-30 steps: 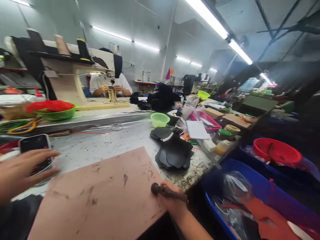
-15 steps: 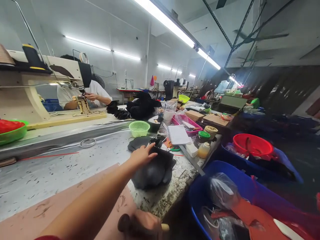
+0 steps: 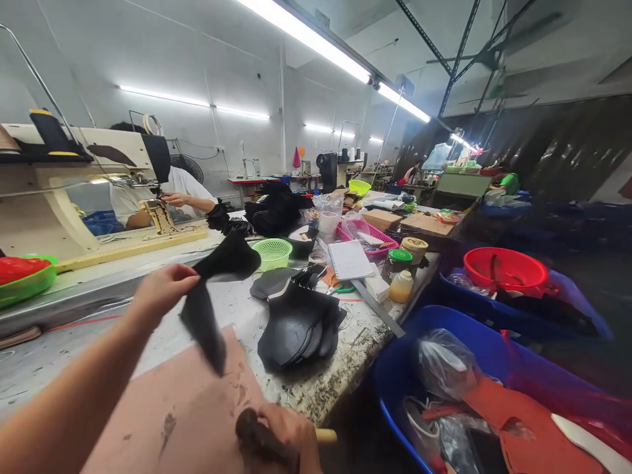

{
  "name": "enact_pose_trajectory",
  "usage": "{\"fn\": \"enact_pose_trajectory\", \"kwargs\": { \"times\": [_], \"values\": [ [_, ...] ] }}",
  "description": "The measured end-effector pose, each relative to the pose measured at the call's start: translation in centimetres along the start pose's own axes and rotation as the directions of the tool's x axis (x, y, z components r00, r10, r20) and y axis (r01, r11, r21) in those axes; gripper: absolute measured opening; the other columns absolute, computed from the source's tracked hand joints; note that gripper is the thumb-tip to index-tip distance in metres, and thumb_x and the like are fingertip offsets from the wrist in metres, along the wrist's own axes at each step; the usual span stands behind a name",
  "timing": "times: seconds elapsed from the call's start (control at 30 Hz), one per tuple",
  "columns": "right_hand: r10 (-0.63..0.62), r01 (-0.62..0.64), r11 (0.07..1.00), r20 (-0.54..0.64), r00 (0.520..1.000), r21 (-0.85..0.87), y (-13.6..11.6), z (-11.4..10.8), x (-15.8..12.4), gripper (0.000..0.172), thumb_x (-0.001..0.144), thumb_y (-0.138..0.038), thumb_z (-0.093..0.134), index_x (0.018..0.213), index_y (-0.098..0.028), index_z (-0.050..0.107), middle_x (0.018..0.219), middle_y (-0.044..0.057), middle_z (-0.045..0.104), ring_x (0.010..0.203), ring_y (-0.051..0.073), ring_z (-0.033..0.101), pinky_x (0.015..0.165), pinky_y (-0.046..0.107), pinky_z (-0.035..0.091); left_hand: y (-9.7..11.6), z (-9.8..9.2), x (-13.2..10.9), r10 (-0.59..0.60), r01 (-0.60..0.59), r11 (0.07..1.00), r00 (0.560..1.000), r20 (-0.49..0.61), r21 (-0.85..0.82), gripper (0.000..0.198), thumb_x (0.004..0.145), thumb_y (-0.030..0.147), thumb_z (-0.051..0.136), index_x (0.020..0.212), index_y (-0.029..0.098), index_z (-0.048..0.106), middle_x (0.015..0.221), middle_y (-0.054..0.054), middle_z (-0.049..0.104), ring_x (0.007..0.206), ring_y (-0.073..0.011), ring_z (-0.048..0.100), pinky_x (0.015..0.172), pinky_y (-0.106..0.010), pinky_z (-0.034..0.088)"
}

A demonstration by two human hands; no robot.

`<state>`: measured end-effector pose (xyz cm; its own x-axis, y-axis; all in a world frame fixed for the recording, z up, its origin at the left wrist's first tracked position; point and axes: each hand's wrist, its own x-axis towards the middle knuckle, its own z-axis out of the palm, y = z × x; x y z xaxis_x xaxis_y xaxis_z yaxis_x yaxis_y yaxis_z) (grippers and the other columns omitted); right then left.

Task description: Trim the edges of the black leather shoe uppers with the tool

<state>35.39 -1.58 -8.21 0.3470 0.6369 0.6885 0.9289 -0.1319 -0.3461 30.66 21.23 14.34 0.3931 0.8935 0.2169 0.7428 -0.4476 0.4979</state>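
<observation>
Head-worn view, forward (and down)

The left hand [image 3: 165, 289] is held forward, thumb and fingertips pinched together, with the bare left forearm [image 3: 93, 385] stretched out behind it. Lower and to its right, the right hand [image 3: 289, 428] is curled in a grip.

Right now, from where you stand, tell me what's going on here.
The left hand holds a black piece up over the table. The right hand grips a dark tool by the pink board. Stacked black pieces lie nearby. Beyond, another person's hand is at a sewing machine.
</observation>
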Motion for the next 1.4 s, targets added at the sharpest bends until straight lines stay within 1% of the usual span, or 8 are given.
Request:
{"fn": "enact_pose_trajectory", "kwargs": {
  "times": [0.2,0.33,0.5,0.63,0.77,1.07,1.27,1.4],
  "values": [
    [-0.03,0.035,0.997,0.074,0.997,-0.074,-0.6,-1.9,1.8,0.047,0.063,-0.008,0.044,0.108,-0.019,0.05,0.071,0.005,0.056,0.065,0.021,0.051,0.061,0.034,0.04,-5.8,-6.4,-6.5,-0.002,0.002,1.0,1.0,0.023,-0.009,0.043,0.055,0.053,0.052,0.084,0.023,0.044,0.066,0.004,0.064,0.072,-0.0197,0.057,0.068,-0.027,0.04],
    [-0.066,0.063,0.982,0.012,0.998,0.176,-1.6,-4.8,2.5,0.037,0.062,-0.001,0.04,0.091,-0.02,0.054,0.074,0.004,0.052,0.068,0.018,0.047,0.06,0.031,0.039,-6.9,-5.0,-13.2,-0.005,0.041,0.993,0.955,0.297,-0.113,0.038,0.061,0.041,0.053,0.092,0.021,0.051,0.076,0.001,0.068,0.077,-0.0199,0.06,0.073,-0.028,0.042],
    [-0.087,0.265,0.849,-0.373,0.924,0.457,-4.5,-11.1,5.8,0.029,0.072,-0.001,0.041,0.095,-0.017,0.048,0.082,0.004,0.045,0.077,0.016,0.046,0.069,0.034,0.038,-6.8,-2.9,-17.6,-0.006,0.087,0.966,0.949,0.315,-0.244,0.022,0.065,0.036,0.049,0.079,0.021,0.055,0.075,-0.001,0.068,0.075,-0.021,0.061,0.069,-0.029,0.044],
    [-0.283,0.268,0.879,-0.02,0.959,0.395,-7.8,-12.4,9.6,0.016,0.077,-0.014,0.052,0.092,-0.017,0.054,0.085,0.004,0.056,0.08,0.018,0.049,0.074,0.035,0.036,-5.8,-2.6,-19.1,-0.01,0.071,0.969,0.968,0.251,-0.235,0.041,0.063,0.033,0.048,0.103,0.021,0.048,0.071,0.001,0.068,0.069,-0.0198,0.061,0.066,-0.029,0.044],
    [-0.316,0.16,0.894,0.334,0.888,0.419,-9.6,-9.9,11.0,0.005,0.077,-0.018,0.054,0.08,-0.019,0.059,0.077,0.002,0.059,0.075,0.016,0.051,0.07,0.03,0.037,-5.0,-2.7,-20.3,0.011,0.025,0.989,0.971,0.24,-0.145,0.049,0.066,0.034,0.046,0.114,0.024,0.042,0.075,0.002,0.069,0.073,-0.0201,0.062,0.07,-0.03,0.042],
    [-0.074,-0.026,0.518,0.075,0.994,0.855,-10.1,-9.8,9.9,0.008,0.08,-0.02,0.046,0.074,-0.02,0.051,0.073,0.001,0.054,0.072,0.014,0.05,0.066,0.028,0.04,-6.3,-2.6,-20.7,0.072,0.022,0.955,0.95,0.303,-0.296,0.049,0.071,0.034,0.046,0.117,0.019,0.04,0.055,0.006,0.059,0.055,-0.0147,0.054,0.055,-0.024,0.037],
    [-0.144,-0.114,0.787,0.36,0.922,0.607,-9.8,-9.8,10.6,0.009,0.075,-0.016,0.057,0.067,-0.021,0.059,0.07,-0.001,0.061,0.074,0.015,0.051,0.074,0.03,0.035,-6.1,-2.9,-21.2,0.075,-0.031,0.985,0.963,0.257,-0.171,0.052,0.07,0.026,0.045,0.122,0.024,0.038,0.07,0.004,0.066,0.068,-0.017,0.06,0.067,-0.027,0.04],
    [-0.16,-0.109,0.812,0.398,0.903,0.573,-10.2,-9.3,9.7,0.01,0.072,-0.012,0.055,0.066,-0.02,0.056,0.07,-0.001,0.059,0.074,0.016,0.05,0.072,0.032,0.034,-5.6,-3.2,-21.7,0.126,-0.102,0.989,0.964,0.234,-0.111,0.053,0.071,0.022,0.042,0.124,0.026,0.037,0.074,0.003,0.067,0.071,-0.0177,0.061,0.069,-0.028,0.042]
  ]
}}
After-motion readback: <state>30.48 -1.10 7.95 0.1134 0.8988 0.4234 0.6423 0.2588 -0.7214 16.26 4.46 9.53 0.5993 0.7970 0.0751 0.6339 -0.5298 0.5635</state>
